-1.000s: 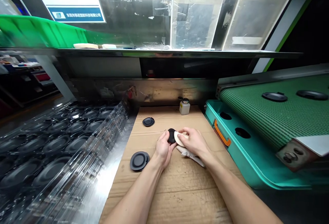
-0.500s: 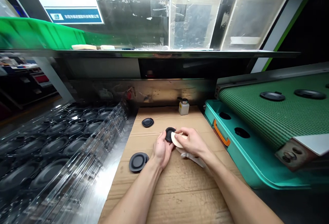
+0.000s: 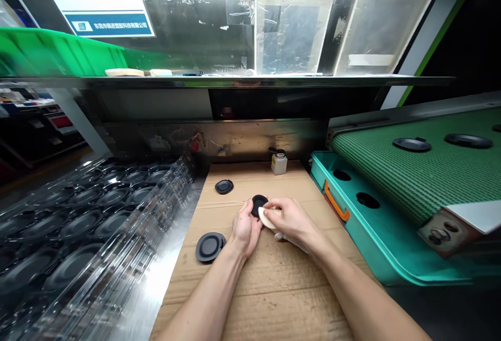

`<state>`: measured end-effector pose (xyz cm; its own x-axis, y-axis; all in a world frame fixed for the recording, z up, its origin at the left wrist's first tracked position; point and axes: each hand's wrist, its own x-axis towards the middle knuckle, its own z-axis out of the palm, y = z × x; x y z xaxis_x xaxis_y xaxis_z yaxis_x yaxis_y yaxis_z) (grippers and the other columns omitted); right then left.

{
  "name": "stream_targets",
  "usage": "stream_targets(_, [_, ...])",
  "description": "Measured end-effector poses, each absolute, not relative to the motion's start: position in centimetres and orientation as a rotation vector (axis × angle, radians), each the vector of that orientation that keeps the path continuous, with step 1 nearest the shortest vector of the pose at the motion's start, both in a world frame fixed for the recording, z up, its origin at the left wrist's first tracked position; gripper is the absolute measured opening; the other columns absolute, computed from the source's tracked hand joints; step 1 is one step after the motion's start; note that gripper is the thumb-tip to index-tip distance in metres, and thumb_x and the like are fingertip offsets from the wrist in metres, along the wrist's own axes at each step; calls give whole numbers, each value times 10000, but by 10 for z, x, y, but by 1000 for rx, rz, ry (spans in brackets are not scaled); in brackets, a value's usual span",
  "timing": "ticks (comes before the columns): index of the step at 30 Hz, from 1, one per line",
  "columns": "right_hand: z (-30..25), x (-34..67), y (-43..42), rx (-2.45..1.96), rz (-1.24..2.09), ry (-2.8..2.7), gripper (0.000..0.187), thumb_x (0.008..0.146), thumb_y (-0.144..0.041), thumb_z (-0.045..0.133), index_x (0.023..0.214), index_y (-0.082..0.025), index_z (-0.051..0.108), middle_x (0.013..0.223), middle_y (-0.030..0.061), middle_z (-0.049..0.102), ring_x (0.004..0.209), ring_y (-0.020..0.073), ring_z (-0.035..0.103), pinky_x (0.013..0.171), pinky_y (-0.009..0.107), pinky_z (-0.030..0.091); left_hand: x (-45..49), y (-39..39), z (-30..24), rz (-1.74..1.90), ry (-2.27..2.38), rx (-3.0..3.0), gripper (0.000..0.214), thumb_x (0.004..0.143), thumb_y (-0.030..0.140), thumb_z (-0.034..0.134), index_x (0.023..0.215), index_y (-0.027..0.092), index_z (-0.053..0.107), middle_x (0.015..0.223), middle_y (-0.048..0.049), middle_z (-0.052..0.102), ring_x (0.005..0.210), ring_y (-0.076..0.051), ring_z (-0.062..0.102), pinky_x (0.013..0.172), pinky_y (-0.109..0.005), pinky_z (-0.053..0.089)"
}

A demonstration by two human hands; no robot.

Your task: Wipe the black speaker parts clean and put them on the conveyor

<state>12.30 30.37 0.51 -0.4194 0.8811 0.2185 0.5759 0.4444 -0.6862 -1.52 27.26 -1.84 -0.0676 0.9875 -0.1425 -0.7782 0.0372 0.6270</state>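
Over the cardboard sheet (image 3: 274, 299), my left hand (image 3: 245, 228) is closed on the edge of a round black plastic part (image 3: 259, 203). My right hand (image 3: 291, 221) pinches a cream-coloured round pad (image 3: 266, 219), which touches or overlaps the lower right of the black part. Under my right hand lies a whitish object (image 3: 297, 244), mostly covered, so I cannot tell its kind. Left of my left wrist rests a larger black round part (image 3: 210, 247). Farther back lies a smaller black part (image 3: 224, 187).
A small bottle (image 3: 279, 163) with a metal top stands at the back. Clear trays (image 3: 117, 249) of black parts fill the left. On the right, a teal bin (image 3: 376, 247) holding black parts sits beneath a green conveyor belt (image 3: 450, 174) carrying more. A metal shelf (image 3: 235, 82) crosses above.
The pad and my right hand have shifted slightly left and down against the black part. My left hand keeps its hold. The whole view has moved a little.
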Motion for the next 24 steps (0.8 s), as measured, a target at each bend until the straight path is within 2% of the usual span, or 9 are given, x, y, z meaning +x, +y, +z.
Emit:
stream_targets(4, [5,120,304,-1303,432,-2030,262,882,-358,500,1040,-259,684,976,40,715,934,192,650,804,268,472,-13,273,-20,1522,660,367,214,921,257,463,1033,140,603,1183,-143,633,1131,-238,582,954,-422,497])
stream_targets(8, [1,112,302,-1163,521,-2154,279,899,-370,483,1119,-292,636,1015,10,704,916,174,651,796,256,467,-12,274,-22,1500,658,363,247,933,273,442,1045,117,598,1157,-157,640,1093,-226,604,941,-385,508])
stream_targets(11, [-3,112,303,-1373,353,-2044,309,917,-382,450,1156,-270,610,1046,57,689,939,206,642,806,291,459,-12,273,-22,1508,696,312,247,936,276,438,1070,128,583,1197,-153,624,1108,-232,597,939,-406,510])
stream_targets(14, [-4,112,305,-1263,390,-1992,308,934,-373,426,1178,-257,573,1110,52,665,992,181,622,840,260,447,-10,272,-21,1500,691,335,250,929,287,456,1083,137,585,1205,-147,623,1122,-240,589,936,-414,512])
stream_targets(17, [-5,112,307,-1176,462,-2076,303,918,-375,460,1188,-274,554,1088,34,669,962,172,628,810,247,452,-9,271,-21,1473,669,341,255,927,275,458,1088,132,594,1184,-154,633,1100,-234,602,925,-392,519])
stream_targets(21, [-4,112,308,-1340,337,-1987,298,933,-368,419,1175,-257,553,1081,62,664,947,198,628,785,273,446,-9,273,-23,1475,698,273,225,929,265,450,1056,137,585,1198,-156,627,1109,-236,597,915,-422,525])
stream_targets(24, [-4,111,305,-1214,427,-2008,286,934,-375,424,1169,-268,546,1077,36,666,948,173,624,782,247,439,-9,274,-23,1467,693,325,242,926,270,455,1064,125,590,1194,-162,628,1109,-239,596,915,-400,524])
